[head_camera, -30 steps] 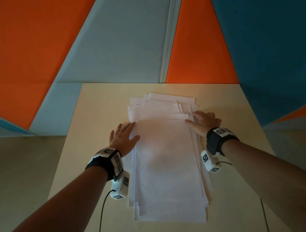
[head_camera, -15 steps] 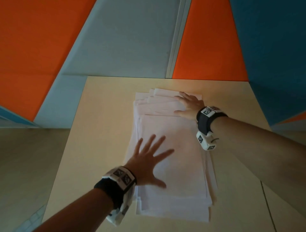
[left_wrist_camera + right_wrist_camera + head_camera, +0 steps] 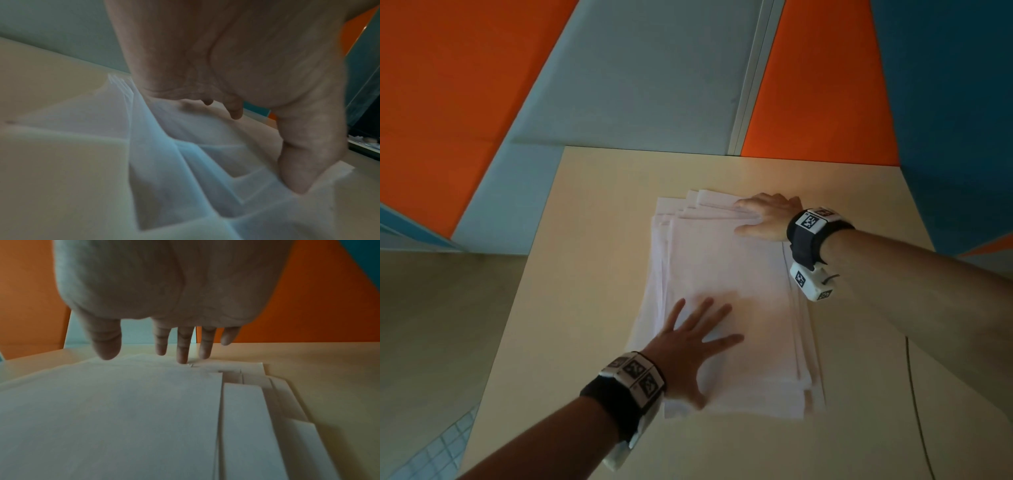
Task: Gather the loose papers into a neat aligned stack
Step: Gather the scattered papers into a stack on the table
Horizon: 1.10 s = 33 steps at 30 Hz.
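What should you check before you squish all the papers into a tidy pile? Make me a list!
1. Left hand flat on the papers, fingers spread: ok.
2. Right hand resting on the far right corner of the pile, fingers straight: ok.
3. All sheets on the table, none hanging over an edge: ok.
4. Far edges lined up: not ok, they fan out in steps.
5. Right-side edges lined up: not ok, the right wrist view shows staggered strips.
6. Sheets uncreased underneath: cannot tell, the top sheet hides them.
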Available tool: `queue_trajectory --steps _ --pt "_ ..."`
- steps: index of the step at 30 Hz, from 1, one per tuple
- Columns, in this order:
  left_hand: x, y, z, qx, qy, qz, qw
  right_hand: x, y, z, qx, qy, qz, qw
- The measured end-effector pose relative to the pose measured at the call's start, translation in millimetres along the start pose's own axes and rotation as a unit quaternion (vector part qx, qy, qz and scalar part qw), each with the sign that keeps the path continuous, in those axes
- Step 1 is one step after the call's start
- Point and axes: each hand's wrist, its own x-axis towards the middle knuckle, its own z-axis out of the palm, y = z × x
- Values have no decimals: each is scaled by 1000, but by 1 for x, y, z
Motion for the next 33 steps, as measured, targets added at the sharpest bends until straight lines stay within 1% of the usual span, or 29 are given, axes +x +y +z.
queue_trajectory --steps 2,5,8,10,14,18,22,25,28,30,32,33 --pt "-2 -1 0 7 2 8 1000 1 -2 0 1 23 -5 1000" --pt "-5 0 7 10 -9 17 1000 -1 -7 9 26 4 -7 1000" --pt "-9 -2 14 2 7 1 1000 -7 -11 15 31 12 -4 999" --pt "-12 -5 14 -3 21 -11 1000 -13 -15 16 23 20 -13 999" --pt "-20 -1 15 -29 43 -31 998 -31 -20 21 8 12 -34 999" --pt "-32 11 18 -46 34 -34 998 -50 -22 29 11 5 -41 999" --pt "-45 24 18 -35 16 -32 999 -59 -25 30 -8 -11 -44 999" --pt "-49 28 20 -20 11 -32 999 -65 -36 38 -3 -4 -23 1000" --pt "-55 28 22 -20 9 -43 999 -75 -46 49 11 12 9 1000" --pt "-53 27 23 -34 6 -43 998 -78 -46 48 18 13 27 999" --pt "-52 21 21 -89 8 -55 994 -83 -43 44 53 20 58 997" --pt "-52 16 18 -130 26 -77 988 -88 -41 42 78 32 85 993"
